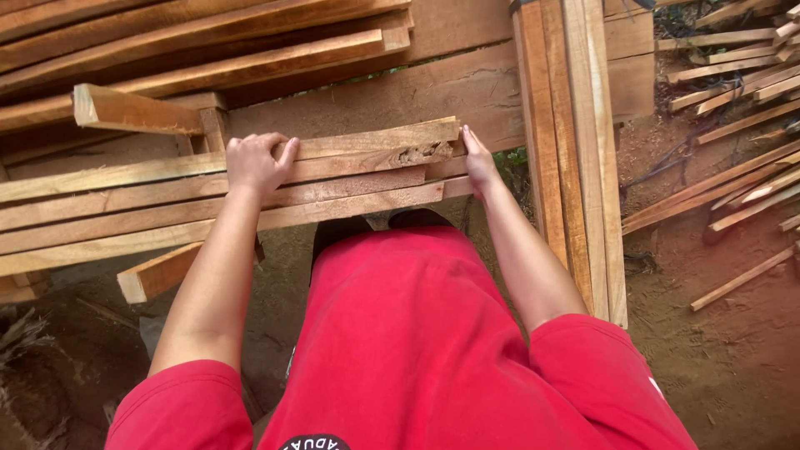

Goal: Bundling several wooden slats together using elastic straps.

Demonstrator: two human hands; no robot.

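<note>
Fingers of the left hand curl over the top wooden slat mid-frame; the right hand presses flat, fingers narrow, against its end. Rough edges risk splinters; stacked slats could slide.

Single head-worn view, looking steeply down past a red shirt and both forearms. Close to the wooden slats lying crosswise just beyond the body. Upright bundle of planks at right, scattered offcuts on reddish ground far right.
</note>
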